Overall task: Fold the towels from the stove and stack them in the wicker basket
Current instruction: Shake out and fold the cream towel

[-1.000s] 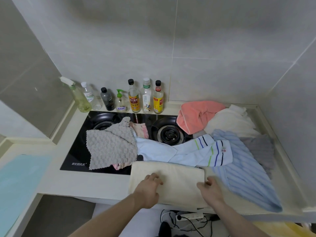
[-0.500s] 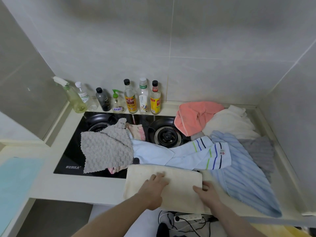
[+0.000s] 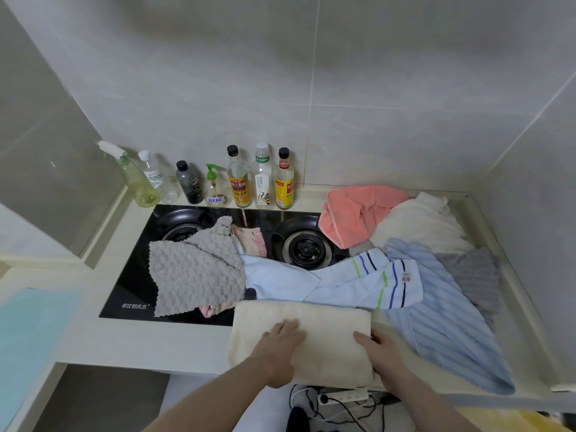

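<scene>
Since a second ago your left hand (image 3: 278, 347) has slid rightward across the cream towel (image 3: 324, 325), so both hands now sit closer together on its right half. Working left to right: the stove (image 3: 131, 285) carries a grey waffle towel (image 3: 193, 272) over a pink cloth (image 3: 251, 240), then a pale blue striped-end towel (image 3: 343, 282) trailing off the hob. In front of these, the cream towel lies folded on the counter edge (image 3: 174, 344). Your left hand presses flat on it, fingers straight and together. Your right hand (image 3: 381, 353) lies at the towel's right edge; its fingers look extended, but you cannot tell whether they are tucked under the hem. Further right sit a coral towel (image 3: 355, 213), a white towel (image 3: 420, 222), a blue ribbed towel (image 3: 452, 322) and a grey ribbed towel (image 3: 477, 275).

To fold well, keep your left palm anchoring the middle as a crease line, lift the right edge cleanly, bring it over and match the corners before smoothing. The wicker basket is not in view.
</scene>
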Demonstrator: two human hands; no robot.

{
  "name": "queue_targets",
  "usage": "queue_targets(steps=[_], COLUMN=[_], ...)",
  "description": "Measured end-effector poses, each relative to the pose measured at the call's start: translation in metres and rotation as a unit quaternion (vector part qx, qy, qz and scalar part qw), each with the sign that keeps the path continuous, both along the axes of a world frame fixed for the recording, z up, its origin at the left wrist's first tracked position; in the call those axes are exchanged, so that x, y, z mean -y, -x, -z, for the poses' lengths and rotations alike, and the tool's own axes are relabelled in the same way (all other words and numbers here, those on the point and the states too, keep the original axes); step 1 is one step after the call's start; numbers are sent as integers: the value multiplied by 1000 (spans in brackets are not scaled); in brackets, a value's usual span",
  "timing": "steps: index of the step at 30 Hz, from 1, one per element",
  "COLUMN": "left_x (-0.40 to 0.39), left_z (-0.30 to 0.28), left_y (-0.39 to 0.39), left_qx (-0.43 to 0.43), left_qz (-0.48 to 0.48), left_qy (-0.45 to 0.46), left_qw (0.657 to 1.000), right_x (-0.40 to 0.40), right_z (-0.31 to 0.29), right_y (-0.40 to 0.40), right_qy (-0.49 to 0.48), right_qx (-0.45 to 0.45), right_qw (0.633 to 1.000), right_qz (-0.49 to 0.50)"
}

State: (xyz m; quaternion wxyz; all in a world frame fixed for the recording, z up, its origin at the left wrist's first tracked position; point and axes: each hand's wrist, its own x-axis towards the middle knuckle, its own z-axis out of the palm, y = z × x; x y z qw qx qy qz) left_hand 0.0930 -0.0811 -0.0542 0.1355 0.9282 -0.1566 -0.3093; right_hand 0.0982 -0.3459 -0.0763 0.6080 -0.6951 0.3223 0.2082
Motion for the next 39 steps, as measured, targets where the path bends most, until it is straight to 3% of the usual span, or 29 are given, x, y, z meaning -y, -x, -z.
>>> queue_targets(steps=[4, 8, 16, 24, 39], left_x=[-3, -24, -45, -64, -87], left_z=[-1, 6, 19, 15, 11], left_y=[12, 27, 45, 52, 44], left_qx=[58, 72, 11, 1, 11], left_qz=[-109, -205, -320, -350, -395], left_qy=[81, 106, 124, 138, 172], left_qw=[989, 970, 939, 927, 902], right_x=[3, 12, -49, -129, -174], right_z=[-29, -47, -81, -53, -16], right_y=[-4, -9, -9, -11, -19], right_qy=[0, 7, 19, 46, 50], right_qx=[71, 93, 147, 123, 63], right_qw=[997, 995, 980, 947, 917], right_qz=[40, 34, -134, -294, -391])
